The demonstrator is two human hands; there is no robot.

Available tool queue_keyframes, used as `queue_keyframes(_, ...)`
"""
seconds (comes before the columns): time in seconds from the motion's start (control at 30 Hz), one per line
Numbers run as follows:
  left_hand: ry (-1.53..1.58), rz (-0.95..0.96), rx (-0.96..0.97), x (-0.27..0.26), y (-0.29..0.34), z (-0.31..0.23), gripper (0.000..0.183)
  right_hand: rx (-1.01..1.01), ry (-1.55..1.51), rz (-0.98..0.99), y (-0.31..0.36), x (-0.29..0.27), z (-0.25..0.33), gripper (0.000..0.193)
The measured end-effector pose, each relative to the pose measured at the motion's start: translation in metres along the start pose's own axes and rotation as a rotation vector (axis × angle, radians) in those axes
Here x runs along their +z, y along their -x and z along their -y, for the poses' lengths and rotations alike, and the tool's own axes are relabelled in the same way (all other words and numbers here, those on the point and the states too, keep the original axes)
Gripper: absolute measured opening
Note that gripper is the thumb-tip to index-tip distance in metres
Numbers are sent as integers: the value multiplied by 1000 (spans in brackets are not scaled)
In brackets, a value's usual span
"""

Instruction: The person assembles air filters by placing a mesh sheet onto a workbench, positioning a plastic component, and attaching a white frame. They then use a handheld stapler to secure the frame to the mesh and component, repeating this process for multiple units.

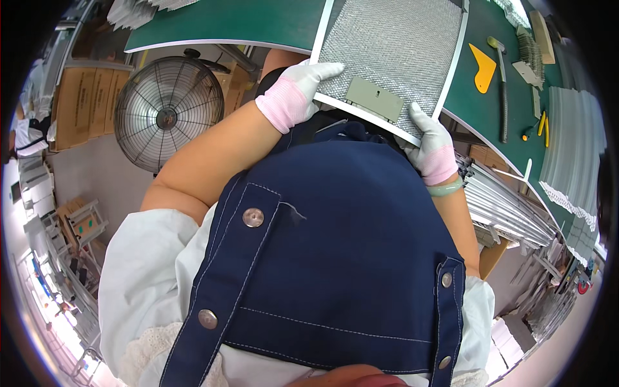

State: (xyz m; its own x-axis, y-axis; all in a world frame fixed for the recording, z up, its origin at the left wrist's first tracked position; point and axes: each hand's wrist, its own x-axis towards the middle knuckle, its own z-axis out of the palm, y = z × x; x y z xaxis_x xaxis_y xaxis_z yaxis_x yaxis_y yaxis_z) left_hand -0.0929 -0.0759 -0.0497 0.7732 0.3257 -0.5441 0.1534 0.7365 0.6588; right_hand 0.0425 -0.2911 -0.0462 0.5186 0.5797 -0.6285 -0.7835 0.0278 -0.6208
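Observation:
A flat metal mesh filter panel [393,48] with a pale frame rests partly on the green table, its near edge reaching over toward my apron. Near that edge a grey-green rectangular plate [375,98] with a small slot lies on the mesh. My left hand [302,87], in a white and pink glove, grips the left side of the frame, thumb over the mesh. At the near right corner my right hand [431,142], gloved the same way, holds the frame with its thumb on top. The fingers under the panel are hidden.
On the green table [271,22] to the right lie a yellow scraper [482,68], a hammer [501,90], yellow-handled pliers [541,129] and stacked mesh sheets [570,155]. A black floor fan [167,116] stands at left by cardboard boxes [90,103]. Metal strips [503,200] sit below the table.

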Motion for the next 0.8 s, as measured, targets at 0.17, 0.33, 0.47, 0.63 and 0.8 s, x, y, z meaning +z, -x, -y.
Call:
queue_keyframes(0.17,-418,137,202,-13,-1,-2,35,0,-38,-4,-5,-7,-2,16)
queue_keyframes(0.33,-923,379,502,-49,-16,15,32,-20,-61,-59,-5,-9,-2,14)
queue_keyframes(0.47,-1239,485,730,-53,-19,5,35,26,-110,-23,3,-2,0,16)
queue_keyframes(0.63,-617,261,320,-34,-10,14,34,-156,-96,-88,-2,-7,-9,22)
queue_keyframes(0.8,-1350,482,977,-49,-9,1,29,-307,204,-23,12,-12,-12,25)
